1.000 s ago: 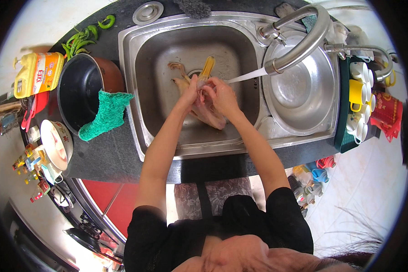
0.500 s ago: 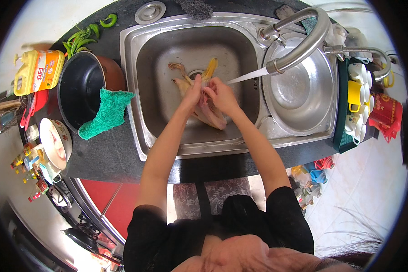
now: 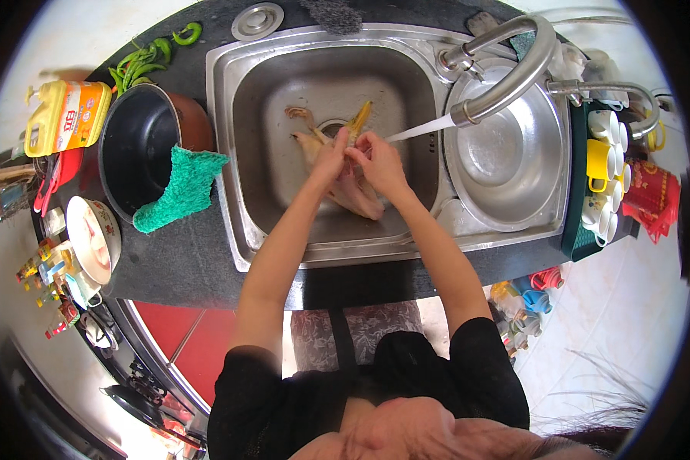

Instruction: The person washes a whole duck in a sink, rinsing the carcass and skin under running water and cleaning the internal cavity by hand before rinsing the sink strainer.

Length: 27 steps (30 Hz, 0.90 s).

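Black worktop (image 3: 161, 264) around a steel sink (image 3: 345, 255)

The worktop is dark and speckled, curved at the view's rim. A plucked bird (image 3: 360, 201) lies on the bottom of the sink's large bowl; a round metal basin (image 3: 506, 138) fills its right side. To the left stand a brown pot (image 3: 188, 123) with a green cloth (image 3: 182, 192) over its rim, a patterned bowl (image 3: 114, 241) and a yellow jug (image 3: 46, 115). Green peppers (image 3: 139, 71), a steel disc (image 3: 257, 21) and a dark mesh pad (image 3: 333, 15) lie along the far edge.

1 head-worn, wide fisheye view looks steeply down past the forearms (image 3: 284, 230), near enough that the sink (image 3: 284, 77) fills much of the upper centre.
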{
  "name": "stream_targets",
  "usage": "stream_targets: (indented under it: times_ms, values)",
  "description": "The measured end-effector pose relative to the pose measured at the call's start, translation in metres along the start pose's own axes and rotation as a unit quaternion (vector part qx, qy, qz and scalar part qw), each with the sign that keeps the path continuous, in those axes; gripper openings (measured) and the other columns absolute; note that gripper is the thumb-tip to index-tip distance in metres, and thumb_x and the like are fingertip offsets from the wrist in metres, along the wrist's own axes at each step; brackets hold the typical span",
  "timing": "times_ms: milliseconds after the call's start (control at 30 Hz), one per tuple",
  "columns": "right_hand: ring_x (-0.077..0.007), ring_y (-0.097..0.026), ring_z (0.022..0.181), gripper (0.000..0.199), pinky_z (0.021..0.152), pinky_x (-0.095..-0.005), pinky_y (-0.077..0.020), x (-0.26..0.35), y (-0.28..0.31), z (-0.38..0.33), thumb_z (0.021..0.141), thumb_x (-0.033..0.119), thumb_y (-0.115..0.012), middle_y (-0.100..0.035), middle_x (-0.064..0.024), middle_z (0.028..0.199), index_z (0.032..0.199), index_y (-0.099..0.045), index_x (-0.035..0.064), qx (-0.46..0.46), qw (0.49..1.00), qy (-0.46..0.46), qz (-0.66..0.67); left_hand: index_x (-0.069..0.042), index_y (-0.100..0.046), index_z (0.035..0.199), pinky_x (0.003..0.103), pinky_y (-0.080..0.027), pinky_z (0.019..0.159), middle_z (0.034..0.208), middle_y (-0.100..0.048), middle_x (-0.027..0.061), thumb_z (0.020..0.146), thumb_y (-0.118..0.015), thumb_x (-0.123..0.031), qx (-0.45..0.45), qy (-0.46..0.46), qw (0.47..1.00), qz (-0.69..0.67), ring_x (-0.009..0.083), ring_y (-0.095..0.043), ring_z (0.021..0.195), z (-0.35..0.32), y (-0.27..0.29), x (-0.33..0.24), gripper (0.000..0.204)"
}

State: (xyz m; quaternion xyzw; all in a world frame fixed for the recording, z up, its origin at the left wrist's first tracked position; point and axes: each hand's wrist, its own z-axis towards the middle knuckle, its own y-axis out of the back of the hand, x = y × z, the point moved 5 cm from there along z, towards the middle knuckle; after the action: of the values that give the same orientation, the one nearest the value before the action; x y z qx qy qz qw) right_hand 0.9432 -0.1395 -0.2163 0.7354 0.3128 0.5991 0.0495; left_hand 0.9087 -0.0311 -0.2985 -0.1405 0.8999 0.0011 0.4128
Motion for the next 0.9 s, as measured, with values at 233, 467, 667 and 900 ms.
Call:
stream_targets:
  times_ms: [233, 467, 667, 900]
  values:
    - [-0.0371, -0.052, 0.071, 0.015, 0.059, -0.0416, -0.0405, 0.001, -0.003, 0.008, 0.079, 0.017, -0.049, -0.055, -0.0187, 0.075, 0.081, -0.049, 0.0021, -0.027, 0.996, 0.052, -0.070, -0.007, -0.041, 0.108, 0.028, -0.042, 0.068, 0.088, -0.052, 0.0059, 0.081, -0.050, -0.037, 0.051, 0.058, 0.992, -0.099, 0.0148, -0.052, 0.075, -0.009, -0.003, -0.023, 0.041]
    - [-0.0368, -0.053, 0.071, 0.018, 0.061, -0.0404, -0.0424, -0.031, 0.009, 0.013, 0.080, 0.017, -0.050, -0.054, -0.0183, 0.080, 0.089, -0.047, 0.0025, -0.050, 0.995, -0.059, 0.063, -0.006, -0.041, 0.106, 0.031, -0.046, 0.071, 0.091, -0.053, 0.0064, 0.083, -0.051, -0.027, 0.074, 0.072, 0.968, -0.227, 0.0186, -0.054, 0.077, -0.010, -0.003, -0.038, 0.032]
    - [-0.0384, -0.047, 0.093, 0.032, 0.075, -0.0393, -0.0396, 0.009, -0.009, -0.013, 0.083, 0.017, -0.046, -0.046, -0.0234, 0.104, 0.109, -0.036, 0.0002, -0.009, 0.996, 0.064, -0.054, -0.005, -0.050, 0.094, 0.029, -0.044, 0.066, 0.087, -0.052, 0.0048, 0.087, -0.042, -0.028, 0.101, 0.133, 0.942, -0.290, 0.0157, -0.051, 0.076, -0.014, -0.021, -0.045, 0.025]
    - [-0.0356, -0.050, 0.089, 0.035, 0.074, -0.0373, -0.0404, -0.001, 0.005, -0.009, 0.088, 0.024, -0.035, -0.052, -0.0212, 0.096, 0.115, -0.038, 0.0026, -0.097, 0.991, 0.007, 0.088, -0.005, -0.051, 0.090, 0.029, -0.044, 0.063, 0.076, -0.054, 0.0063, 0.082, -0.050, -0.030, 0.075, 0.043, 0.994, -0.069, 0.0163, -0.052, 0.072, 0.002, -0.049, -0.068, 0.027]
